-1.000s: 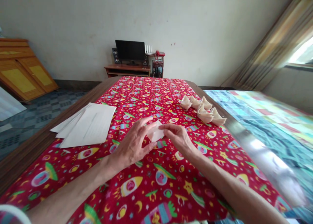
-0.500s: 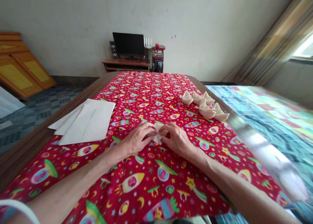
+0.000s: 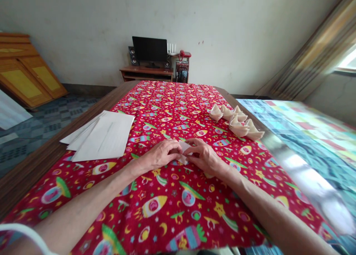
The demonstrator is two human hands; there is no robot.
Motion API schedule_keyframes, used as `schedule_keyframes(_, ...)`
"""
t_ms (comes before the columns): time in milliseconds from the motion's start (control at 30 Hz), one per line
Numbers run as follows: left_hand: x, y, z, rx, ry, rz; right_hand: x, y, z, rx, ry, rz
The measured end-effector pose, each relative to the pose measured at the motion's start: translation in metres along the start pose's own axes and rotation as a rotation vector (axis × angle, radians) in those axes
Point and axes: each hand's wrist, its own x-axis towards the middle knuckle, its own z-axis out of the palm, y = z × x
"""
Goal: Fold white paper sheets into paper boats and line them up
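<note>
Red rocket-patterned cloth [image 3: 133, 225]: over it, left hand [image 3: 164, 153] and right hand [image 3: 205, 156], whose fingers pinched small white folded paper [image 3: 184, 146].

The held paper [image 3: 184, 146] is white, the rocket-print cloth [image 3: 167, 180] red.

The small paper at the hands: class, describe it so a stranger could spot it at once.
On the brown table, find the red cloth. Near its middle, the left hand and right hand hold a small white paper. Unlike the larger white sheets lying left and the cream folded shapes right, it is held.
</note>
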Motion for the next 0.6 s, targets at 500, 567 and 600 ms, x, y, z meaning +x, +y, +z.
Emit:
schedule_keyframes(500,-0.006,0.005,0.009,0.153,0.107,-0.046,-0.003,0.009,-0.018,0.013,0.065,-0.101)
schedule_keyframes(567,-0.008,0.006,0.008,0.181,0.070,-0.028,-0.004,0.008,-0.017,-0.002,0.137,-0.123)
schedule_keyframes(600,-0.009,0.007,0.007,0.191,0.052,-0.019,-0.004,0.006,-0.017,-0.010,0.119,-0.169)
